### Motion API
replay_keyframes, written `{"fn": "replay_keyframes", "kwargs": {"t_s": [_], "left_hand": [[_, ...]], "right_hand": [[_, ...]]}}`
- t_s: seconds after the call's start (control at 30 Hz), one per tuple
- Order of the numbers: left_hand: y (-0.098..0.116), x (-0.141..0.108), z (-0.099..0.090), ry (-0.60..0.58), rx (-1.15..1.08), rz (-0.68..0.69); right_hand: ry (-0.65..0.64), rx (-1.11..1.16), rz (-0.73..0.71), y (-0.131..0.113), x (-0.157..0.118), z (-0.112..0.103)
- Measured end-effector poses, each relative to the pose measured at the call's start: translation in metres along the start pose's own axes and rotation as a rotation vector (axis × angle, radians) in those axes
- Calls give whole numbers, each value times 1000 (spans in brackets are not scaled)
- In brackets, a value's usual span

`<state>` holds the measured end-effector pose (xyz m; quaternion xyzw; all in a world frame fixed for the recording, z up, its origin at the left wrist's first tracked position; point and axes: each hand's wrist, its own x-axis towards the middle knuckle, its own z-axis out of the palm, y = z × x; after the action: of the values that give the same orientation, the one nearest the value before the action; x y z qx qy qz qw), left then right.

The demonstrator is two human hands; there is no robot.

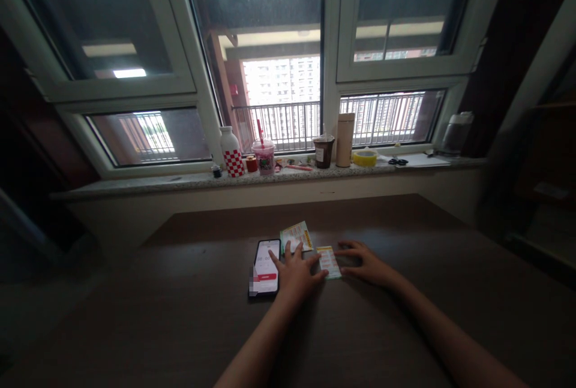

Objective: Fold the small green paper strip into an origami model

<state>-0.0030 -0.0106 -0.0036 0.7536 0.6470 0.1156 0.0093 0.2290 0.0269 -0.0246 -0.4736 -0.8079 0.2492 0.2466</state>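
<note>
The person's two bare forearms (265, 334) lie nearest, reaching up from the lower edge over a dark brown tabletop (180, 328) with a dull sheen. Between the fingertips of the two hands sits a small printed card (330, 263), lying on the tabletop. It is pale, roughly rectangular and slightly tilted, with a yellow band along its far end, lines of orange-red print across its middle and a greenish near edge; the wording is too small to read. A second card (294, 233) of similar look lies just beyond it to the left, turned at a different angle, so its yellow band runs down its right side and a green edge shows on its left. The left hand (297, 274) is open, its fingers spread wide: the outer ones stretch toward the phone and the second card, while thumb and forefinger come to the near card's left side. The right hand (369, 264) is also open, loosely curved, with thumb and fingers parted at the card's right side; whether its fingertips touch cannot be told. Left of the cards lies a black-edged phone (266, 286), its lit white screen bearing a red bar. Behind, a speckled windowsill (198, 180) carries a red-and-white checkered bottle (233, 160), cups and a tan flask (345, 141).
</note>
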Motion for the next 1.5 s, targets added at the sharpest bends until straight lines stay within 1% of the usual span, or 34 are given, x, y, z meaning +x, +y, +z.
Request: {"fn": "replay_keyframes", "kwargs": {"t_s": [0.1,0.2,0.3,0.43,0.67,0.9,1.07,1.23,1.4,1.5], "left_hand": [[2,-1,-4,-30,10,-13],[4,-1,-6,-52,20,-31],[3,-1,-6,-38,19,-26],[1,0,-2,-21,5,-6],[-2,2,2,-2,-8,10],[-1,2,1,-16,8,8],[-1,1,0,-21,3,1],[0,1,0,-13,9,0],[3,1,-4,-53,15,-26],[4,0,-6,-58,12,-25]], "right_hand": [[63,30,7,2,1,3],[96,-3,-13,3,2,6],[106,-39,-28,3,3,8],[131,-102,-7,3,7,10],[167,-228,91,-10,15,12],[194,-335,125,-23,15,16],[209,-404,144,-25,16,20],[218,-422,156,-22,16,24],[235,-389,161,-19,16,26],[239,-358,155,-18,16,26]]}}
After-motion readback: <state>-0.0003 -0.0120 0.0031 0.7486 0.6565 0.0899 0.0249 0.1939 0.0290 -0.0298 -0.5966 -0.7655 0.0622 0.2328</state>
